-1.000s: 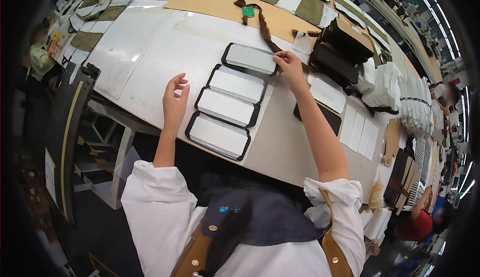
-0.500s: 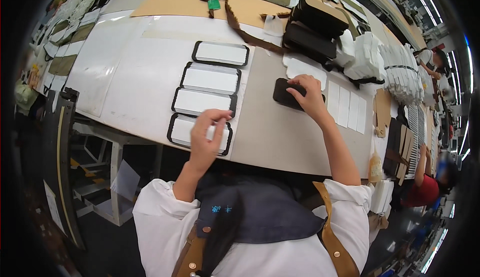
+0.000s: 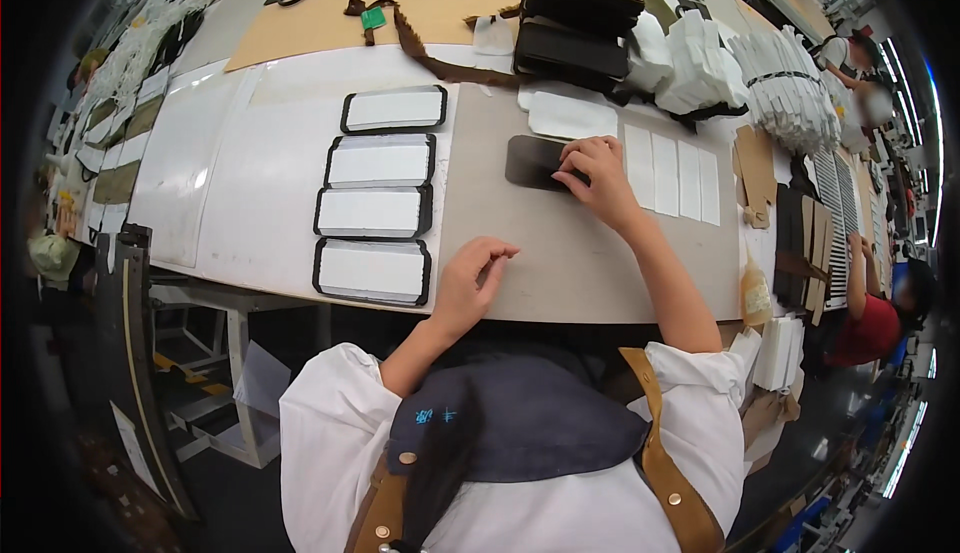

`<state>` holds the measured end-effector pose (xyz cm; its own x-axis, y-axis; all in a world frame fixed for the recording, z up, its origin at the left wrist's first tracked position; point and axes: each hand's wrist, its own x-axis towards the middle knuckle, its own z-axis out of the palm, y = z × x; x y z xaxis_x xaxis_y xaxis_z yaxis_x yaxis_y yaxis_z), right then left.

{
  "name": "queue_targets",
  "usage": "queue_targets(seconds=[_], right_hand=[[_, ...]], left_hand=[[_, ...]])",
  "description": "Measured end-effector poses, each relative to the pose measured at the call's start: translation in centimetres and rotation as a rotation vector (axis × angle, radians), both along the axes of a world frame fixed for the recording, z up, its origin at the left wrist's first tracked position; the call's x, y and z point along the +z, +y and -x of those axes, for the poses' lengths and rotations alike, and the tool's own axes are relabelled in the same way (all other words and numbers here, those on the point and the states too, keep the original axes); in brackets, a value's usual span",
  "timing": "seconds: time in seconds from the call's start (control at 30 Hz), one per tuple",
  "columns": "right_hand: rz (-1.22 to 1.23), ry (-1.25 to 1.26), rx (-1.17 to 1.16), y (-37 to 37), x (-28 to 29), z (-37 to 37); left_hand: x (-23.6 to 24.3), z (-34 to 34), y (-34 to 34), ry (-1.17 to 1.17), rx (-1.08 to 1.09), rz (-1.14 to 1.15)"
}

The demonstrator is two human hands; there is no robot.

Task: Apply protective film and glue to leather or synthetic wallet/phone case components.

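a thin dark panel (image 3: 535, 162) lies flat on the grey mat (image 3: 560, 253) at twelve o'clock, likely light and limp, best pinched at an edge. right hand (image 3: 597, 168) presses it with fingertips; left hand (image 3: 470, 278) rests loosely curled, holding nothing, white-faced panels (image 3: 375, 183) at ten.

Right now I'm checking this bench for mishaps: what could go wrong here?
The right hand rests its fingers on the dark panel close beside the white strips; sliding it might knock them askew. The left hand hovers near the lowest black-edged white panel, which lies at the table's edge and could be nudged off.
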<state>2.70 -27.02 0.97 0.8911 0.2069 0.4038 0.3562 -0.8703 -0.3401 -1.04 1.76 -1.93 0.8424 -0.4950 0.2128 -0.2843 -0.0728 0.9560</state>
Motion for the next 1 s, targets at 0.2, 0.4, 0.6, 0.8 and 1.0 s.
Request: queue_targets(seconds=[0.2, 0.4, 0.6, 0.8, 1.0], right_hand=[[0.225, -0.114, 0.065, 5.1, 1.0, 4.8], [0.027, -0.006, 0.070, 4.7, -0.4, 5.7], [-0.003, -0.125, -0.068, 2.9, -0.3, 1.9], [0.127, -0.154, -0.033, 4.0, -1.4, 0.0], [0.280, -0.163, 0.005, 4.1, -1.3, -0.2]], left_hand=[[0.2, 0.2, -0.3, -0.380, 0.129, -0.203], [-0.6, 0.1, -0.9, -0.487, -0.111, -0.508], [-0.8, 0.2, -1.1, -0.589, -0.105, -0.602], [-0.8, 0.1, -1.1, -0.588, -0.098, -0.574], [-0.7, 0.2, -1.0, -0.583, -0.088, -0.565]])
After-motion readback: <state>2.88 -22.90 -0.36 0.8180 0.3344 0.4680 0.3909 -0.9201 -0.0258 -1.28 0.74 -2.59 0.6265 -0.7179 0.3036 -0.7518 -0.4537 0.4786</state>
